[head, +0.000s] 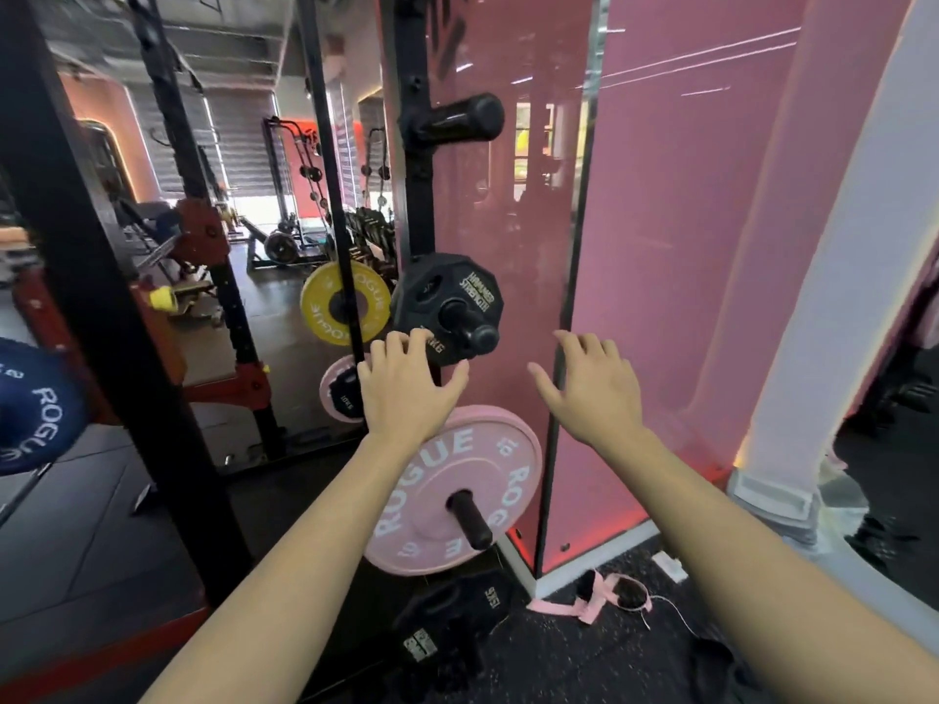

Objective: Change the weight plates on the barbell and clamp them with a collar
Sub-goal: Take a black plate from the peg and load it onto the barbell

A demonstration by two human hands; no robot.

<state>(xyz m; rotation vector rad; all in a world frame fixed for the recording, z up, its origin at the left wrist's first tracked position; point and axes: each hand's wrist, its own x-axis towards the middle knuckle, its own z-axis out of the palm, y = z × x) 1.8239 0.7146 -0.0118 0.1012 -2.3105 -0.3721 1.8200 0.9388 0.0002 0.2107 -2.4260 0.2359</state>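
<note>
Two hands are out in front of me, both empty. My left hand (pixel 404 386) has its fingers spread, the fingertips at the lower edge of the black plate (pixel 447 307), which hangs on a peg (pixel 470 325) of the rack post (pixel 414 144); whether they touch it I cannot tell. That plate sits at one o'clock from the left grip. My right hand (pixel 592 386) is open too, fingers loose, holding nothing, well apart from the plate, which lies at ten o'clock from it. Below both hands, at six o'clock, a pink plate (pixel 452 495) hangs on a lower peg. A yellow plate (pixel 343 302) shows in the mirror at nine o'clock from the black one. A pink strap (pixel 592 599) lies on the floor.
</note>
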